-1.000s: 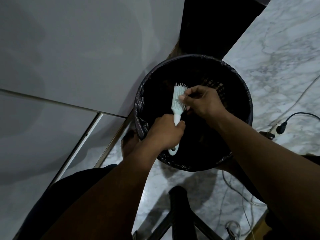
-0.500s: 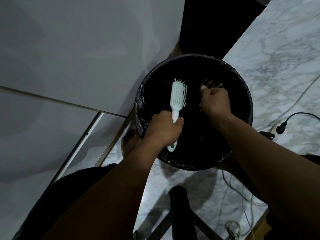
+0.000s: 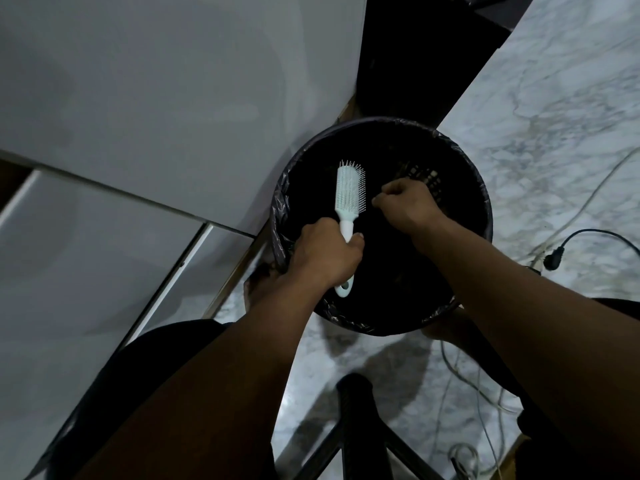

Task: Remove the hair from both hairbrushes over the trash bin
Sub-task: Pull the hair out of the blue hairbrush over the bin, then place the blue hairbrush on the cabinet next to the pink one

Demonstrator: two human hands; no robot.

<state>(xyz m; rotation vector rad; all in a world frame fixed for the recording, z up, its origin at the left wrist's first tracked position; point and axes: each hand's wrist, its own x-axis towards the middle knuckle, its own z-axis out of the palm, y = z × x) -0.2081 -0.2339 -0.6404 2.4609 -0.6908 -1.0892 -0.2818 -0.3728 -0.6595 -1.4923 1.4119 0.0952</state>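
Observation:
A pale mint hairbrush (image 3: 349, 194) is held upright over the round black trash bin (image 3: 481, 216), bristles facing right. My left hand (image 3: 327, 252) is closed around its white handle, whose looped end pokes out below the fist. My right hand (image 3: 405, 204) hovers over the bin just right of the bristles, with fingers pinched together. Any hair between those fingers is too dark to see against the black liner. Only one hairbrush is in view.
White cabinet panels (image 3: 138, 133) fill the left side. The bin stands on a marble floor (image 3: 554, 116) with a black power plug (image 3: 552, 261) and loose cables at the right. A dark stool frame (image 3: 360, 427) is below, between my arms.
My right hand pulled off the bristles to the right over the bin, then came back a little toward the brush. The brush turned so more of its bristle face shows. My left hand kept its grip.

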